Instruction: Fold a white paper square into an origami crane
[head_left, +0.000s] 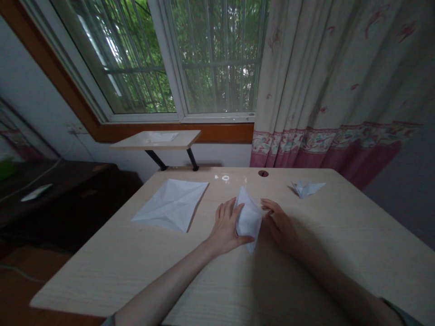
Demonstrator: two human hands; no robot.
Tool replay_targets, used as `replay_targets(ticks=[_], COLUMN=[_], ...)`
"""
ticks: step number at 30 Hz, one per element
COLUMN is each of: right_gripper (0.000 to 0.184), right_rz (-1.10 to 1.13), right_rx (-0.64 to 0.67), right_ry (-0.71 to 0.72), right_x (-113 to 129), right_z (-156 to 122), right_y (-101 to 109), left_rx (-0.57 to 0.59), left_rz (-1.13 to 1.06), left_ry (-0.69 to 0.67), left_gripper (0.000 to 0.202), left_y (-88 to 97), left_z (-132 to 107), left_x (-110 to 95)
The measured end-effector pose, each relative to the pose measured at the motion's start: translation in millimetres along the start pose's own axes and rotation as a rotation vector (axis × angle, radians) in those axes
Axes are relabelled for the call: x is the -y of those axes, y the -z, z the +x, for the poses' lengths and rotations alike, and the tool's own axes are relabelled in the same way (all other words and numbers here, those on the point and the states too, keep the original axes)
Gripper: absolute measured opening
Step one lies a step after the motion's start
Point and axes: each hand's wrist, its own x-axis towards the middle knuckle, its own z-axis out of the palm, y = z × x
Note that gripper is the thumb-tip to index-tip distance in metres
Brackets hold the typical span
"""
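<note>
A white sheet of paper folded into a narrow diamond (249, 216) is in front of me on the desk, its long points facing away and towards me. My left hand (228, 227) grips it from the left, with the thumb across its lower part and the fingers along its upper left edge. Close to its right edge is my right hand (279, 222), fingers apart and slightly bent; whether a fingertip touches the paper I cannot tell. To the left lies a creased, unfolded white sheet (171, 204). A folded paper crane (305, 188) rests at the far right.
The pale wooden desk (210, 290) has a round cable hole (263, 173) at its back edge. A small raised shelf (136, 141) with a paper on it stands at the back left. Behind are a barred window (217, 59) and a patterned curtain (316, 90). A dark table (68, 181) stands left.
</note>
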Motion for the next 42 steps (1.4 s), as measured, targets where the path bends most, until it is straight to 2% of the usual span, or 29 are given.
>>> replay_targets(ticks=[3,7,23,29,36,42], right_gripper=[0.024,0.021,0.036,0.030,0.030,0.030], right_rz=[-0.004,-0.008,-0.024,-0.245,-0.508,-0.556], right_rx=[0.033,0.069,0.093,0.060,0.093,0.111], right_ry=[0.021,0.056,0.120,0.257,0.235,0.192], right_x=[-2.3,0.3,7.0,10.7,7.4,9.2], right_z=[2.1,2.5,-0.2,3.2,-1.3,-4.6], right_y=[0.4,2.6,5.9,6.5,-3.6,-8.4], left_rx=[0.007,0.008,0.035,0.024,0.007,0.014], left_rz=[0.009,0.019,0.050,0.049,0.060,0.050], left_ry=[0.000,-0.003,-0.020,-0.032,-0.048,-0.054], left_gripper=[0.093,0.089,0.086,0.083,0.084,0.084], left_y=[0.8,1.3,0.2,1.0,-1.6,-0.1], left_z=[-0.2,-0.4,-0.6,-1.1,-2.1,-1.4], left_x=[0.3,0.2,2.9,1.6,1.7,0.7])
